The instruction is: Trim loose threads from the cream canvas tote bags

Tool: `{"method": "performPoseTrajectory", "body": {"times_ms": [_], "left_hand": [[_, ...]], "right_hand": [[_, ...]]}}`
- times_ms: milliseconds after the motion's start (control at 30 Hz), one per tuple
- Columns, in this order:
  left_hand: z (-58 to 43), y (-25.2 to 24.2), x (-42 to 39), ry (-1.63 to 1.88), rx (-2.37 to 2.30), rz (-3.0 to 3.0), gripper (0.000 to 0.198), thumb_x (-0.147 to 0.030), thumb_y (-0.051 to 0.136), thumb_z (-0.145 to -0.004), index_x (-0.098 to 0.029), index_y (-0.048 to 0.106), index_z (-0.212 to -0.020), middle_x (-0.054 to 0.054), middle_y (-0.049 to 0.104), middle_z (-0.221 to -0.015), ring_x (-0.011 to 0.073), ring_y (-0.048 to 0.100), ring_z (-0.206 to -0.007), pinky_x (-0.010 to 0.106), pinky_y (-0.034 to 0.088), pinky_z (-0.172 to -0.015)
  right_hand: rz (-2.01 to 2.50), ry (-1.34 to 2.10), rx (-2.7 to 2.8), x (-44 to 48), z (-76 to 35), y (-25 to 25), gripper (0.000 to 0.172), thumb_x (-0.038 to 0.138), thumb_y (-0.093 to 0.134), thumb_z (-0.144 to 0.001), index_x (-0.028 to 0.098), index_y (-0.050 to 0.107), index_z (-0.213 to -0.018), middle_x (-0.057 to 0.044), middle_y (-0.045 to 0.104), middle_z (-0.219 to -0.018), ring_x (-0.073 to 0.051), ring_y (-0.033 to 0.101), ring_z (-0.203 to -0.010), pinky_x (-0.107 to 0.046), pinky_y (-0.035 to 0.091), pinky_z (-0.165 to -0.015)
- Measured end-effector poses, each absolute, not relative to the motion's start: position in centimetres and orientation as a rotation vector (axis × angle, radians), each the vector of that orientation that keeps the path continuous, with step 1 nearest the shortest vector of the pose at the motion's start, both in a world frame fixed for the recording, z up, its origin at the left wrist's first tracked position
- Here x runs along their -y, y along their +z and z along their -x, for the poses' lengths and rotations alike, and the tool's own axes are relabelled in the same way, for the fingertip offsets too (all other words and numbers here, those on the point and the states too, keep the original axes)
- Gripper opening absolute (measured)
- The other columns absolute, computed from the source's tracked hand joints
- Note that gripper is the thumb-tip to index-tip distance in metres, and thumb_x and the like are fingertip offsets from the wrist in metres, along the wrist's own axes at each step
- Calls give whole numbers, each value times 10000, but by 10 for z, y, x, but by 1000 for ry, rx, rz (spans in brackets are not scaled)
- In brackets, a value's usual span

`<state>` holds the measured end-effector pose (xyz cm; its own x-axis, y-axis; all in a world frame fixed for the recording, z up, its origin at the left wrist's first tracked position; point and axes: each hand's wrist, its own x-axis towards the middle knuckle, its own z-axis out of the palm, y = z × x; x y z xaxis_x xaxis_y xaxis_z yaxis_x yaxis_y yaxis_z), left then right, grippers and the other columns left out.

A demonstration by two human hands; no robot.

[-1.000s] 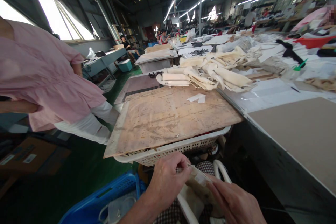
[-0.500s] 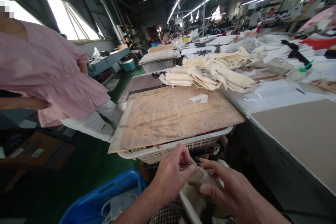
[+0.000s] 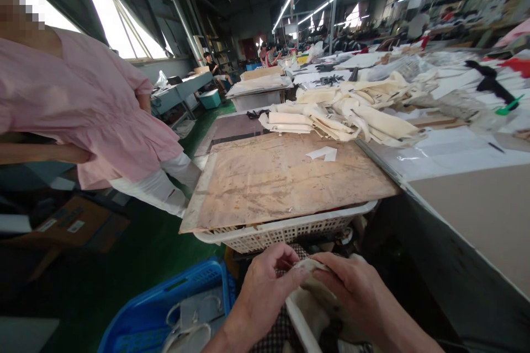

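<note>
At the bottom centre, my left hand [image 3: 269,281] pinches the edge of a cream fabric piece [image 3: 317,303] between thumb and fingers. My right hand [image 3: 351,287] is on the other side of the same piece, its fingers curled over the upper edge and partly inside it. The two hands nearly meet at the top of the fabric. Dark parts show lower in the piece, too small to name. Checked cloth [image 3: 275,328] lies beneath my hands.
A worn wooden board [image 3: 285,182] rests on a white basket [image 3: 290,229] ahead. Cream fabric pieces [image 3: 376,116] are piled beyond it. A blue basket [image 3: 136,309] with pale items stands at lower left. A person in a pink top [image 3: 91,99] stands at left.
My right fingers have closed in on the fabric's upper edge beside my left hand. The fabric's top has folded over. The view has shifted slightly, moving the surroundings right.
</note>
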<state>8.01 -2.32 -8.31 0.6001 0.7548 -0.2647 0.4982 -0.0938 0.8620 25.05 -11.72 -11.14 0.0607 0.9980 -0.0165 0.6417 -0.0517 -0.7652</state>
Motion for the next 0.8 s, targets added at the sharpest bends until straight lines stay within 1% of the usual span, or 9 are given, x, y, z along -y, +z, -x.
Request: {"method": "performPoseTrajectory", "body": {"times_ms": [200,300,400,533,600,700,800], "left_hand": [[-82,-93,21,297,-1189,-1737,154,-282,644,-725,-178,548,-663,-29,561,-619,124,476,-596,227,343,-548],[-81,-102,18,314,-1204,-1727,174,-272,664,-689,-183,526,-631,-31,552,-600,125,462,-585,226,324,-531],[-81,-106,19,360,-1175,-1666,186,-267,681,-672,-178,526,-622,-29,552,-606,121,455,-586,224,329,-538],[-83,-97,24,420,-1069,-1552,142,-249,681,-684,-163,573,-655,-36,527,-603,110,441,-587,219,334,-546],[-84,-93,27,441,-1012,-1499,124,-246,684,-697,-155,600,-685,-32,534,-615,108,444,-596,217,343,-557],[-85,-93,32,479,-993,-1445,181,-267,720,-702,-152,583,-677,-25,554,-634,106,449,-604,212,354,-563],[-86,-98,34,515,-1010,-1474,240,-297,729,-724,-161,542,-662,-29,540,-637,102,438,-599,208,355,-550]], "right_hand": [[1731,771,1712,115,-246,-117,307,306,381,-995,231,678,-996,-35,736,-817,-180,688,-748,-249,495,-688],[1712,782,1724,114,-245,-120,309,294,379,-991,240,681,-1021,-38,739,-836,-184,688,-768,-251,492,-695],[1713,795,1694,114,-246,-117,306,292,392,-983,240,693,-1012,-37,739,-838,-181,680,-770,-250,482,-698],[1724,893,1611,114,-251,-107,257,312,467,-946,242,713,-971,-15,732,-810,-173,654,-713,-240,452,-626],[1685,973,1547,113,-254,-100,226,335,517,-926,235,715,-973,-6,730,-833,-176,647,-736,-242,452,-638],[1554,1071,1471,108,-255,-92,203,374,589,-906,230,711,-983,10,720,-873,-172,637,-795,-235,454,-685],[1482,1067,1438,102,-254,-89,203,371,606,-906,214,732,-891,21,706,-799,-151,620,-747,-223,440,-666]]}}
